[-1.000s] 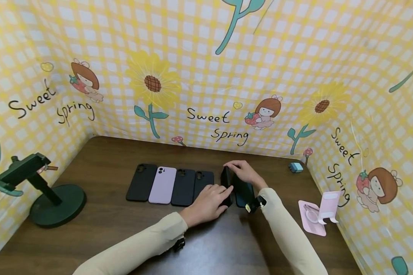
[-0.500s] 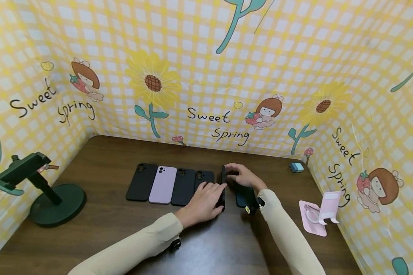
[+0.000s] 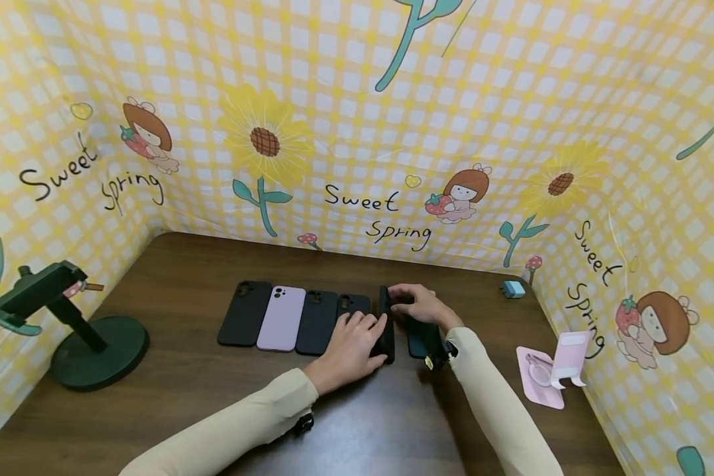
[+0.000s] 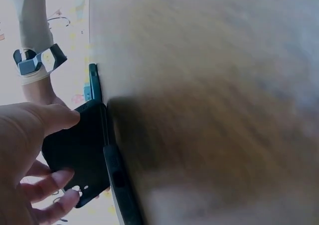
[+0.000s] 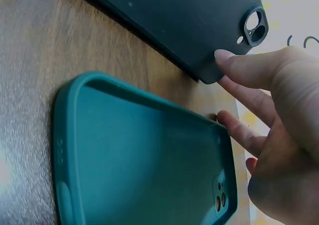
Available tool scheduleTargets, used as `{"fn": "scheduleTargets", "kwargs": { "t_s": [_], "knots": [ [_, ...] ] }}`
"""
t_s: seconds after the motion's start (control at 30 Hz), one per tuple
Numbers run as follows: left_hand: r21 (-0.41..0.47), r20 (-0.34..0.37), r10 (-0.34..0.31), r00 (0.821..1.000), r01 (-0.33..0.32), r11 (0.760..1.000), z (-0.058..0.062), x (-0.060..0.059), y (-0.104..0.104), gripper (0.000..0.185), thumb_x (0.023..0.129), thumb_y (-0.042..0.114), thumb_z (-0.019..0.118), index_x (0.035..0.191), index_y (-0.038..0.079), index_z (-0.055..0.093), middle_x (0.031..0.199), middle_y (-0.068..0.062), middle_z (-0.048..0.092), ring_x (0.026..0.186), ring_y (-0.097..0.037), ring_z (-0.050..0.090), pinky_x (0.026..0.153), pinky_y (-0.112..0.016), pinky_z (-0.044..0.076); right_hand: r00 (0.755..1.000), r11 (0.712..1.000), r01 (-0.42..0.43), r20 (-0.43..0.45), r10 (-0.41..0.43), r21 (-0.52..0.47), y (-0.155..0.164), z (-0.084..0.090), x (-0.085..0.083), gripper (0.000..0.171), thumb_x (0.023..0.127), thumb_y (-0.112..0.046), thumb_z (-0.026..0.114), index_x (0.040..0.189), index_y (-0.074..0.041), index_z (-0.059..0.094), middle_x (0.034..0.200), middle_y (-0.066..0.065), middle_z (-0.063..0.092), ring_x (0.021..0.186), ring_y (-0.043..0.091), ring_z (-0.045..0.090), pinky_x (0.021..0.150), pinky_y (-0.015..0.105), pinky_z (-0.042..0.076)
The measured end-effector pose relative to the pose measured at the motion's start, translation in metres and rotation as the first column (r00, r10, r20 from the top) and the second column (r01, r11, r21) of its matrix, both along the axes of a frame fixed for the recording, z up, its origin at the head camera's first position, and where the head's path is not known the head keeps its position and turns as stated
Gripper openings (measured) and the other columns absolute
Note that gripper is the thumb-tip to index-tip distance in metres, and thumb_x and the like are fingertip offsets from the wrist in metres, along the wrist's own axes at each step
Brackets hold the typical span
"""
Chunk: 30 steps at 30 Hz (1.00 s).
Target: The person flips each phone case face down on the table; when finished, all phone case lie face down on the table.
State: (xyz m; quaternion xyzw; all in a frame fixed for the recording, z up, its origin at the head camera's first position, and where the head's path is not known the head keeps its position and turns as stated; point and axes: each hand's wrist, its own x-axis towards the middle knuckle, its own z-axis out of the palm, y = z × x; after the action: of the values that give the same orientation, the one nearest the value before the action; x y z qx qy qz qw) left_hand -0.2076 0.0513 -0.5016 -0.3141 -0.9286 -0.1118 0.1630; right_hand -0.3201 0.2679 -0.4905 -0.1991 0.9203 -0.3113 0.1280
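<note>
In the head view a black phone case (image 3: 385,345) stands tilted on its long edge between my hands. My right hand (image 3: 418,304) pinches its far corner, with the thumb (image 5: 244,65) on the face near the camera cutout. My left hand (image 3: 352,345) touches the case's left side with spread, relaxed fingers. The left wrist view shows that thumb and several fingertips against the same black face. Below my right hand lies a teal phone case (image 5: 134,150), its hollow side up. Left of my left hand is a dark case (image 3: 352,304), partly hidden by the fingers.
A row continues leftward with a dark case (image 3: 317,322), a lilac case (image 3: 281,320) and a black case (image 3: 244,314). A dark green stand (image 3: 98,357) is at the table's left. At right are a pink phone stand (image 3: 571,357) and a blue-white charger plug (image 3: 513,289).
The black case has shifted slightly left and changed its tilt. My left hand moved left with it, and its index finger dropped from the top edge. My right hand dipped slightly.
</note>
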Motion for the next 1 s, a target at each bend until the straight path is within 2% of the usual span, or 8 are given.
{"fn": "scheduleTargets", "kwargs": {
  "t_s": [0.17, 0.33, 0.73, 1.0],
  "knots": [
    [-0.048, -0.002, 0.058, 0.998, -0.058, 0.997, 0.0, -0.001, 0.005, 0.075, 0.077, 0.059, 0.069, 0.136, 0.016, 0.054, 0.117, -0.003, 0.061, 0.103, -0.024, 0.055, 0.084, -0.042, 0.046, 0.999, 0.999, 0.009, -0.031, -0.008, 0.032, 0.003, -0.001, 0.0, 0.034, 0.09, -0.023, 0.066, 0.124, -0.026, 0.063, 0.124, -0.003, 0.064, 0.121, 0.021, 0.054, 0.104, 0.059, 0.014],
    [-0.11, 0.041, 0.064, 0.997, -0.059, 0.992, 0.0, -0.003, 0.01, 0.072, 0.078, 0.061, 0.065, 0.133, 0.015, 0.057, 0.117, -0.006, 0.061, 0.103, -0.026, 0.054, 0.08, -0.039, 0.046, 0.999, 0.998, 0.01, -0.051, -0.008, 0.054, 0.004, -0.001, 0.001, 0.033, 0.089, -0.024, 0.066, 0.122, -0.028, 0.064, 0.121, -0.004, 0.066, 0.117, 0.02, 0.056, 0.092, 0.048, 0.019],
    [-0.18, 0.18, 0.073, 0.981, -0.04, 0.983, -0.001, -0.008, 0.011, 0.066, 0.081, 0.06, 0.062, 0.132, 0.017, 0.058, 0.12, -0.009, 0.06, 0.105, -0.027, 0.051, 0.085, -0.041, 0.046, 0.997, 0.992, 0.018, -0.08, -0.009, 0.122, 0.007, -0.008, 0.0, 0.031, 0.089, -0.027, 0.067, 0.12, -0.026, 0.065, 0.125, -0.002, 0.063, 0.119, 0.023, 0.054, 0.092, 0.048, 0.019],
    [-0.198, 0.176, 0.076, 0.981, -0.041, 0.979, -0.004, -0.008, 0.013, 0.066, 0.081, 0.062, 0.062, 0.13, 0.018, 0.06, 0.122, -0.008, 0.058, 0.107, -0.027, 0.051, 0.086, -0.042, 0.046, 0.996, 0.99, 0.014, -0.092, -0.001, 0.138, 0.005, -0.007, 0.002, 0.03, 0.089, -0.028, 0.067, 0.119, -0.026, 0.066, 0.126, -0.002, 0.063, 0.119, 0.023, 0.054, 0.091, 0.048, 0.02]
  ]
}}
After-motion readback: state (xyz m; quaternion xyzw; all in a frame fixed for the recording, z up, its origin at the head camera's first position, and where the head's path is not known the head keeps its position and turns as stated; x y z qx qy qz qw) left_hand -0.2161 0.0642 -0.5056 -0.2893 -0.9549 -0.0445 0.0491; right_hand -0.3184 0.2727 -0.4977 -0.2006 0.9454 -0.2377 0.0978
